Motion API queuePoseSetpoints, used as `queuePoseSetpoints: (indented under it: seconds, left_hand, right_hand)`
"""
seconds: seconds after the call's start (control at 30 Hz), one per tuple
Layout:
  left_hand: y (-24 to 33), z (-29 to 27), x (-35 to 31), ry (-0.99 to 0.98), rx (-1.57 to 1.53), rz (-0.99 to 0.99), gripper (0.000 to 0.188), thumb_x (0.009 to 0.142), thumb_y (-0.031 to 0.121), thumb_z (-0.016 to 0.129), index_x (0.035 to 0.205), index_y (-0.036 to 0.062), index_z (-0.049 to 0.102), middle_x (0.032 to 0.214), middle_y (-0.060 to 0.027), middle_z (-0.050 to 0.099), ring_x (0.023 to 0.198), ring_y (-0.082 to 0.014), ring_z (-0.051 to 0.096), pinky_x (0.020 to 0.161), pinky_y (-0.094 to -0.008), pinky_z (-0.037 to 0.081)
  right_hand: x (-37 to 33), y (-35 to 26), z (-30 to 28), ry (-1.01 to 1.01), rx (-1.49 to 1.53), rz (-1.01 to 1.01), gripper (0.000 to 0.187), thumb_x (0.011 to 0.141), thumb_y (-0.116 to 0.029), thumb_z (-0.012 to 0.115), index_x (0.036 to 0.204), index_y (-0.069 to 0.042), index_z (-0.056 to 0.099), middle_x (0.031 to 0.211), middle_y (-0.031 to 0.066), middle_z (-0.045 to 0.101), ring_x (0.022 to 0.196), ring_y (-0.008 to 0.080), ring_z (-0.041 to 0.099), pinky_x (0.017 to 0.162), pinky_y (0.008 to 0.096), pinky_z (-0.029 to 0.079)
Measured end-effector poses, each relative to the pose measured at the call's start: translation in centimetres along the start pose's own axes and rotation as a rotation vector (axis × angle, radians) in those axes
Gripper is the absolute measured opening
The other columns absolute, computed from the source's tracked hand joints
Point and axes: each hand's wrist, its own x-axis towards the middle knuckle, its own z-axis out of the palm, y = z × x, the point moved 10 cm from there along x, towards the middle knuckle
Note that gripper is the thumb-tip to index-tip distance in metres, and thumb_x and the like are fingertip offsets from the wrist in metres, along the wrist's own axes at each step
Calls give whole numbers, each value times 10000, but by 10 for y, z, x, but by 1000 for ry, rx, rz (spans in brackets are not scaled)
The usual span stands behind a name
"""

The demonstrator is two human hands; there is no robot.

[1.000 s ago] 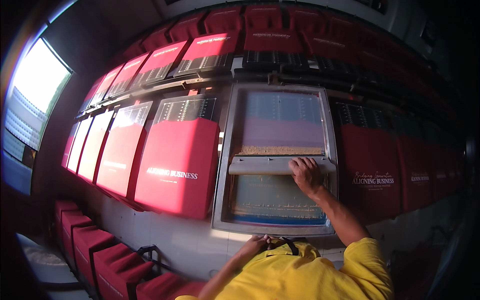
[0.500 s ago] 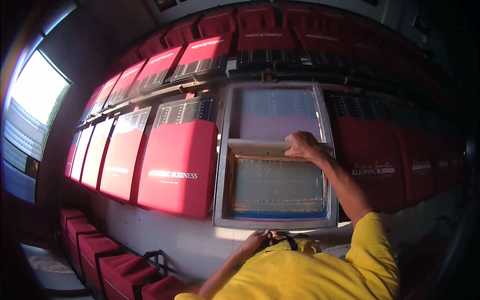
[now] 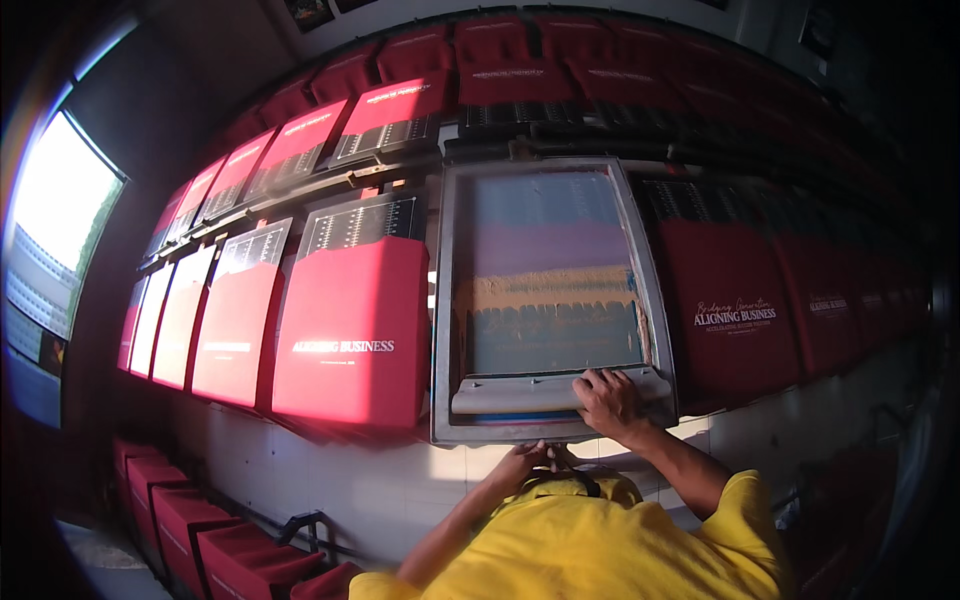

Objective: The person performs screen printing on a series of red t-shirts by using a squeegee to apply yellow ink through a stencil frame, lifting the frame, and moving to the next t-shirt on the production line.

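A metal-framed printing screen [image 3: 446, 270] lies over one board in the middle. My right hand [image 3: 608, 398] is closed around a squeegee [image 3: 510, 394], a long pale bar lying across the screen close to its near edge. Beyond the squeegee, tan ink [image 3: 550, 285] spreads in an uneven band over the mesh. My left hand [image 3: 535, 458] is held at the near edge of the frame, by my body. Its fingers are closed, and what they grip, if anything, cannot be made out.
Red fabric pieces with white lettering lie on boards in rows, such as the red fabric [image 3: 345, 320] to the left and another red fabric [image 3: 730, 300] to the right. A metal rail [image 3: 340, 175] runs behind them. More red pieces [image 3: 240, 545] hang at lower left.
My right hand has drawn the squeegee from mid-screen to the near end of the screen. A tan ink band now shows mid-screen. My left hand stays at the near edge.
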Motion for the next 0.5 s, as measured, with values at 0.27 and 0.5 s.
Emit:
queuePoseSetpoints:
  seconds: [0.27, 0.5]
  left_hand:
    - [195, 67, -109, 555, 1847, 827, 445, 785, 232, 661, 1179, 24, 647, 1271, -162, 565, 1291, -338, 433, 1075, -444, 321]
    - [187, -7, -50, 501, 1939, 650, 256, 685, 20, 588, 936, -8, 631, 1135, -200, 600, 1125, -364, 563, 920, -424, 481]
  right_hand:
    - [-10, 6, 9, 49, -75, 92, 155, 821, -118, 583, 959, -60, 622, 917, 99, 631, 839, 288, 644, 743, 422, 511]
    - [-45, 63, -9, -48, -146, 179, 376, 630, -36, 731, 988, -55, 620, 1015, 93, 610, 1003, 281, 567, 826, 423, 454]
